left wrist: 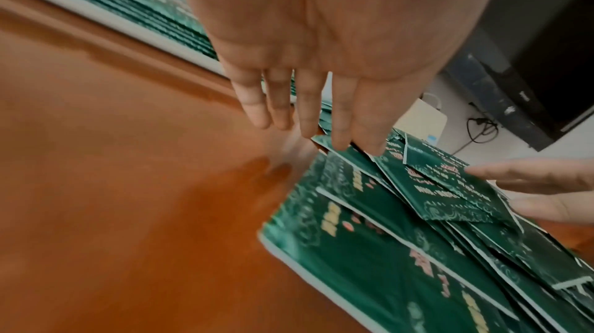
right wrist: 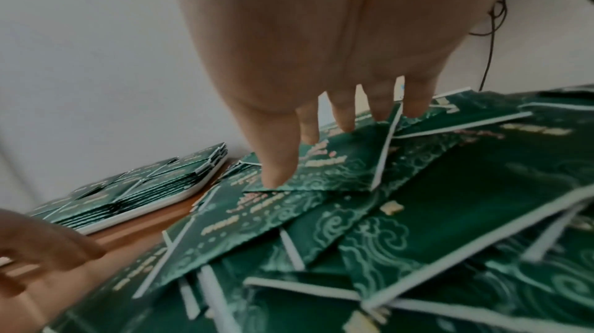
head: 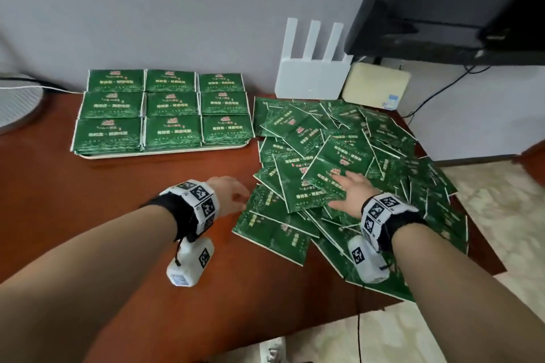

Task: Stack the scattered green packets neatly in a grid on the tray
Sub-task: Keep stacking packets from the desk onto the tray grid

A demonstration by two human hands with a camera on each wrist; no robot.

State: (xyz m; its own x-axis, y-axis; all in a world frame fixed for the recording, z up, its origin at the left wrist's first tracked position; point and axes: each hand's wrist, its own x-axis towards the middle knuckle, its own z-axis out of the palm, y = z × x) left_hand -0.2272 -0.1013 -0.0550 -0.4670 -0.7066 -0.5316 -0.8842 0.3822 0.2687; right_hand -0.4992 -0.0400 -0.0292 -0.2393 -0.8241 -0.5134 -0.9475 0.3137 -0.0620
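On the white tray (head: 165, 152) at the back left, green packets (head: 171, 106) lie stacked in a three-by-three grid. A loose heap of green packets (head: 383, 150) covers the right half of the wooden table. My right hand (head: 349, 190) lies flat on the heap with straight, spread fingers (right wrist: 342, 117). Its fingers and thumb touch a top packet (right wrist: 337, 170) without curling round it. My left hand (head: 234, 194) hovers over the heap's left edge with straight fingers (left wrist: 308, 112) and holds nothing. The right hand's fingers (left wrist: 530, 183) show at the edge of the left wrist view.
A white router (head: 309, 76) and a cream box (head: 376, 85) stand against the wall behind the heap. A black screen (head: 457, 0) hangs at the upper right. A fan base (head: 17, 103) sits at far left. Bare table (head: 118, 200) lies in front of the tray.
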